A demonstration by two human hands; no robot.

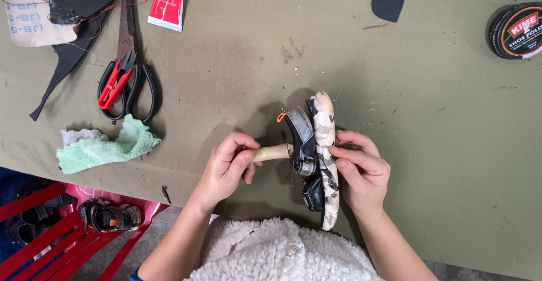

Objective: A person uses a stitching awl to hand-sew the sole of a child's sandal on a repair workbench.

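on the olive table (429,145), the left hand (226,168) grips a hammer (282,152) against the sandal (322,157), which the right hand (361,171) clasps.

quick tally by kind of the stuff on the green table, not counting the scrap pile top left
Sandal, held on edge by the left hand and right hand: 1
Wooden-handled tool: 1
Scissors: 1
Red snips: 1
Green cloth: 1
Tube: 1
Round tin: 1
Black patch: 1
Total: 8

hammer head (306,167) hidden behind sandal (324,157) — tin (516,30) edge-cropped
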